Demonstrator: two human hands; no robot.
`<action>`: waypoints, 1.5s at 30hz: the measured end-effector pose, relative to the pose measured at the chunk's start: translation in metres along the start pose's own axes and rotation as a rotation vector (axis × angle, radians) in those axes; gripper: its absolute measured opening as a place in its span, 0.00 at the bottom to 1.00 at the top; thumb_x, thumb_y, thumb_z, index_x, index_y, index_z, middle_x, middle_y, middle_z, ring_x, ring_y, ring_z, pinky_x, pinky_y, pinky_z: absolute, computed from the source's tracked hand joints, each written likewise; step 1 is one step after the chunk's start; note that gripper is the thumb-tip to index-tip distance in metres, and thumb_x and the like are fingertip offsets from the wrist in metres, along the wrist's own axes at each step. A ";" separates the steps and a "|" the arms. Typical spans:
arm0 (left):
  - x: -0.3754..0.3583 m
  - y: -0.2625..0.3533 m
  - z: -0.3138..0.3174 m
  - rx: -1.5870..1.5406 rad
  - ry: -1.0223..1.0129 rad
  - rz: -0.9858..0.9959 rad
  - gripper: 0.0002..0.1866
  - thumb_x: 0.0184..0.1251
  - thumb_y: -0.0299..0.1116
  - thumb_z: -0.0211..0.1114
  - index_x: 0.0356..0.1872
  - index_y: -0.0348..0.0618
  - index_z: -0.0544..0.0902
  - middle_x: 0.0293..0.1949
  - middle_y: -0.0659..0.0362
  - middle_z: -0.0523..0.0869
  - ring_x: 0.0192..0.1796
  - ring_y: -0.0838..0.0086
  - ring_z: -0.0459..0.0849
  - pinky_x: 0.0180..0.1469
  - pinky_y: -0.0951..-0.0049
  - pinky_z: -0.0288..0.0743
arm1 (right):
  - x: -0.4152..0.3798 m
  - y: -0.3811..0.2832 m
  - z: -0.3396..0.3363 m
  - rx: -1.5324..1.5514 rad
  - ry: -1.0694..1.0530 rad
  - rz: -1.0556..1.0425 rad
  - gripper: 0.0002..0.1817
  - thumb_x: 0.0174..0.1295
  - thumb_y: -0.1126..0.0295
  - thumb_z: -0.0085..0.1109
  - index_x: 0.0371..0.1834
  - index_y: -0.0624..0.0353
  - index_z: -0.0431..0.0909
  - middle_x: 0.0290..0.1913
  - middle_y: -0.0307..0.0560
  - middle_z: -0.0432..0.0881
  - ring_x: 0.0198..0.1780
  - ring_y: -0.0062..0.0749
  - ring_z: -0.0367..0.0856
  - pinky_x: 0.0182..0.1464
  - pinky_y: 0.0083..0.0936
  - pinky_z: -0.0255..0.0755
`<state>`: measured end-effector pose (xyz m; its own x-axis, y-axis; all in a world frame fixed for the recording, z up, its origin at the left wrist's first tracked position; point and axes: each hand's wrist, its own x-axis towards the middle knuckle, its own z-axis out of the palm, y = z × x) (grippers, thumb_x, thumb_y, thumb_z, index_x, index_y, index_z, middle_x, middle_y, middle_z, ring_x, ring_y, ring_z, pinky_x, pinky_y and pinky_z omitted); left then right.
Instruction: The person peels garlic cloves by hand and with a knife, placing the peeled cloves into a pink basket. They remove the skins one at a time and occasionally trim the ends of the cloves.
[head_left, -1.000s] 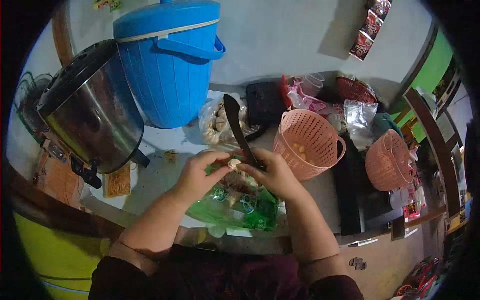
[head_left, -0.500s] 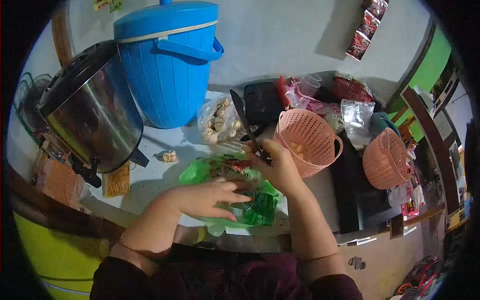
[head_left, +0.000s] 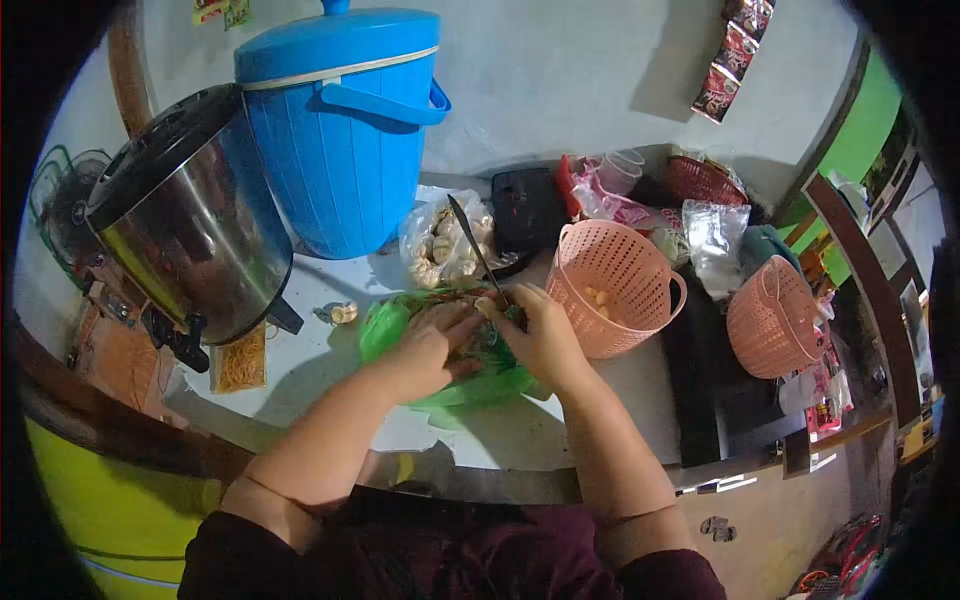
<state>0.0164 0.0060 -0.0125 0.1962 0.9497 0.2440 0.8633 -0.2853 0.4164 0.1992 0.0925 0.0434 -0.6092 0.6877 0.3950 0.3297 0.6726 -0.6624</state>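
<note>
My right hand (head_left: 538, 338) grips a knife (head_left: 470, 238), its dark blade pointing up and away to the left. Its fingers also press against the bunched green plastic bag (head_left: 385, 335) on the white tabletop. From the other side, my left hand (head_left: 425, 350) has its bent fingers closed on the same bag, and the fingertips are partly hidden in its folds. Just beyond the hands sits a clear bag of garlic bulbs (head_left: 450, 240). A pink perforated basket (head_left: 610, 270) with a few peeled cloves (head_left: 600, 298) inside stands right of my right hand.
On the left, a steel pot (head_left: 205, 220) and a blue lidded bucket (head_left: 340, 150) stand tall. A loose garlic piece (head_left: 343, 313) and a packet of rubber bands (head_left: 240, 362) lie nearby. A second pink basket (head_left: 770, 320) is on the right. Sachets (head_left: 725, 75) hang on the wall.
My left hand has moved up and right from above the green bag and closed on it. My right hand has lowered slightly with the knife. The bag is now bunched up between the hands.
</note>
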 end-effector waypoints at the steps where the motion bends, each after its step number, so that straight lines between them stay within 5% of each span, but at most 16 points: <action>1: -0.001 0.002 -0.010 -0.074 -0.017 -0.044 0.29 0.63 0.39 0.67 0.65 0.45 0.71 0.67 0.46 0.66 0.71 0.51 0.62 0.69 0.45 0.57 | 0.000 0.001 0.001 0.033 -0.001 0.016 0.14 0.63 0.67 0.62 0.46 0.66 0.79 0.39 0.59 0.82 0.37 0.48 0.82 0.41 0.35 0.74; 5: 0.002 0.005 -0.019 -0.332 0.276 -0.053 0.29 0.51 0.31 0.72 0.57 0.39 0.77 0.61 0.45 0.71 0.67 0.52 0.66 0.66 0.48 0.60 | -0.002 0.010 0.011 0.302 0.031 0.057 0.13 0.63 0.69 0.63 0.47 0.66 0.79 0.36 0.52 0.84 0.31 0.31 0.80 0.36 0.30 0.74; 11: -0.005 0.011 -0.017 0.098 0.226 -0.026 0.29 0.44 0.21 0.71 0.54 0.37 0.78 0.60 0.50 0.73 0.67 0.53 0.66 0.67 0.52 0.58 | -0.004 -0.001 0.014 0.484 -0.054 0.267 0.14 0.64 0.67 0.64 0.48 0.63 0.79 0.31 0.42 0.82 0.25 0.18 0.75 0.22 0.22 0.70; 22: -0.008 0.016 -0.028 0.039 0.148 -0.227 0.27 0.52 0.22 0.67 0.58 0.41 0.78 0.60 0.52 0.76 0.62 0.54 0.72 0.64 0.56 0.67 | 0.000 0.006 0.011 0.394 -0.111 0.367 0.15 0.66 0.63 0.63 0.47 0.63 0.78 0.28 0.37 0.79 0.24 0.17 0.73 0.23 0.21 0.69; 29: -0.005 -0.002 -0.032 -0.172 0.417 -0.120 0.19 0.60 0.23 0.67 0.54 0.41 0.79 0.45 0.52 0.83 0.45 0.61 0.85 0.47 0.65 0.77 | -0.001 -0.012 -0.002 0.467 0.032 0.261 0.12 0.66 0.70 0.62 0.50 0.61 0.76 0.31 0.36 0.78 0.25 0.14 0.73 0.22 0.16 0.70; 33: -0.003 -0.006 -0.043 -0.196 0.668 -0.224 0.20 0.63 0.26 0.68 0.55 0.41 0.74 0.43 0.53 0.83 0.44 0.68 0.84 0.43 0.68 0.76 | -0.004 -0.011 -0.004 0.602 0.104 0.228 0.12 0.66 0.72 0.60 0.51 0.60 0.76 0.34 0.37 0.80 0.27 0.14 0.74 0.23 0.16 0.70; 37: -0.002 -0.014 -0.047 -0.104 0.666 -0.353 0.23 0.62 0.27 0.67 0.56 0.43 0.69 0.52 0.49 0.80 0.45 0.57 0.84 0.45 0.58 0.77 | -0.004 -0.010 -0.001 0.548 0.118 0.199 0.12 0.66 0.73 0.60 0.51 0.60 0.76 0.37 0.37 0.81 0.28 0.14 0.75 0.23 0.16 0.70; 41: 0.001 -0.035 -0.033 0.140 0.647 -0.219 0.24 0.58 0.27 0.67 0.56 0.43 0.70 0.55 0.48 0.79 0.52 0.50 0.81 0.49 0.55 0.76 | -0.004 -0.009 -0.002 0.517 0.085 0.183 0.12 0.65 0.74 0.60 0.51 0.61 0.75 0.37 0.38 0.81 0.28 0.15 0.76 0.23 0.17 0.71; 45: 0.000 -0.015 -0.040 -0.099 0.476 -0.369 0.28 0.58 0.27 0.68 0.60 0.42 0.69 0.57 0.45 0.77 0.57 0.48 0.78 0.55 0.55 0.74 | -0.004 -0.004 0.000 0.505 0.089 0.203 0.12 0.65 0.73 0.60 0.51 0.61 0.76 0.37 0.39 0.81 0.28 0.16 0.76 0.23 0.17 0.72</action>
<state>-0.0152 0.0051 0.0166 -0.3567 0.8326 0.4237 0.7831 0.0191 0.6216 0.2004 0.0870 0.0444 -0.4986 0.8253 0.2651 0.0343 0.3244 -0.9453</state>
